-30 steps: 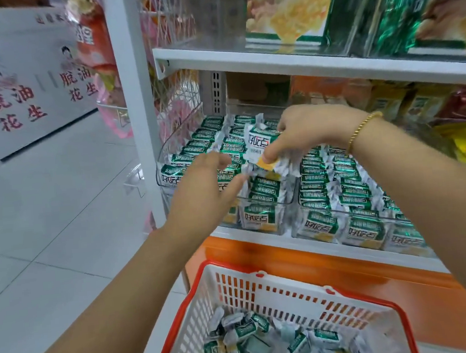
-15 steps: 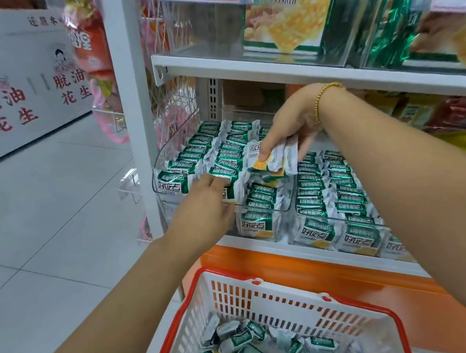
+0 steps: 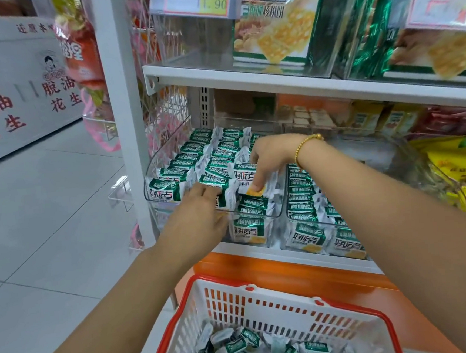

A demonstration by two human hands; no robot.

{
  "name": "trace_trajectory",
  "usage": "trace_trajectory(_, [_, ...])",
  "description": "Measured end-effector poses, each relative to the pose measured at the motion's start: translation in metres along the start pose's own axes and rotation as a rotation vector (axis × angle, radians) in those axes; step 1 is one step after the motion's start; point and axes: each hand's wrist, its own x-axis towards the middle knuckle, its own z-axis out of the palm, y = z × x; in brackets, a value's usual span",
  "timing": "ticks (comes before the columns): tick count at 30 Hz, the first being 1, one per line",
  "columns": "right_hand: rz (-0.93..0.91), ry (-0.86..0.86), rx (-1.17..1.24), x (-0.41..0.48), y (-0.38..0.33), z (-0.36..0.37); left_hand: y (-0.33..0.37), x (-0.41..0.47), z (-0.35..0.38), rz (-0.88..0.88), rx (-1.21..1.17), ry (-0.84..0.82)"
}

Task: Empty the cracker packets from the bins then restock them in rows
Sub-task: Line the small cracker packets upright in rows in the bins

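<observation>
My right hand (image 3: pixel 271 159) is pinched on one green-and-white cracker packet (image 3: pixel 247 179), standing it into the third row of the left clear bin (image 3: pixel 152 166). My left hand (image 3: pixel 200 207) lies flat against the front packets of the middle row, fingers together, probably just bracing them. Right bin (image 3: pixel 309 220) has full rows. Loose packets (image 3: pixel 235 348) sit in the red-rimmed basket (image 3: pixel 265 300) below.

Both hands (image 3: pixel 269 159) among cracker packets (image 3: pixel 213 161) in shelf bin (image 3: pixel 153 180)

Packed bin (image 3: pixel 153 180) crowded by both hands (image 3: pixel 200 207), open floor (image 3: pixel 47 220) leftward
</observation>
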Motion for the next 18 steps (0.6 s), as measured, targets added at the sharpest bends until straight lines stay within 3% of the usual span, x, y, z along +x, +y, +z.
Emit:
trace_trajectory(9, [0.044, 0.233, -0.291, 0.0, 0.002, 0.037, 0.002, -0.005, 0.002, 0.011, 0.04, -0.014])
trace_trajectory(14, [-0.012, 0.222, -0.258, -0.009, -0.001, 0.044, 0.005, -0.014, 0.001, 0.021, 0.074, -0.058])
trace_trajectory(18, [-0.118, 0.405, -0.121, -0.035, -0.001, 0.048, 0.009, -0.032, 0.011, 0.065, 0.043, 0.006])
